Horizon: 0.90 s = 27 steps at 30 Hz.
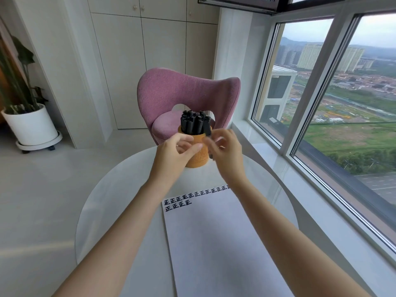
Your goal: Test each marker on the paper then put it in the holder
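Black markers (194, 123) stand bunched, caps up, in the orange holder (198, 161) beyond the paper (214, 243). They're likely light, stiff and slick, so pinch mid-barrel. The left hand (171, 153) curls at the holder; the right hand (227, 153) is blurred. Neither grasp can be told.

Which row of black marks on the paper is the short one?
The lower row: only a few marks at the left, while the upper row above it spans the paper.

Left hand (174, 151), right hand (225, 152), perhaps on holder (197, 161)
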Available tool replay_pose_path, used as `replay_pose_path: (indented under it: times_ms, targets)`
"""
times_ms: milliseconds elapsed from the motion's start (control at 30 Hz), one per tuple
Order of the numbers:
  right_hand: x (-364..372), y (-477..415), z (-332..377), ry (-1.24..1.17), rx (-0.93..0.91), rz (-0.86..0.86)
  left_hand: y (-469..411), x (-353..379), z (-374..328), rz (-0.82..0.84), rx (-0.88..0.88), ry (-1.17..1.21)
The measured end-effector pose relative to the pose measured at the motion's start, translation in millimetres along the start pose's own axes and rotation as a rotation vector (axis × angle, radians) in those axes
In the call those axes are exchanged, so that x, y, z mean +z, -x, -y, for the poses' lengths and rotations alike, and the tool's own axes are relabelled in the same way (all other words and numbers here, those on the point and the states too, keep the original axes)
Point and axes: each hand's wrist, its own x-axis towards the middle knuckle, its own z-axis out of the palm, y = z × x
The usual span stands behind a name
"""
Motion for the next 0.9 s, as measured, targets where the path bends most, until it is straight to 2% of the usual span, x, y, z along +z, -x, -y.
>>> replay_pose_path:
  times_ms: [67,167,433,600,800,900]
  targets:
    - [0,-17,-3,-0.094,0.1,-0.082,-13,5,11,-0.027,-0.007,-0.054]
    - [0,-38,-6,-0.174,0.142,-0.132,-30,13,27,-0.062,-0.056,-0.117]
    - [1,-69,-9,-0.199,0.067,-0.187,-69,29,28,-0.078,-0.116,-0.154]
    - [15,-76,-15,-0.124,0.007,-0.152,-82,42,23,-0.044,-0.12,-0.127]
    - [26,-76,-21,0.017,-0.145,0.067,-87,46,27,-0.07,-0.086,-0.11]
    - [28,-73,-26,0.117,-0.179,0.098,-86,45,28,-0.05,-0.087,-0.098]
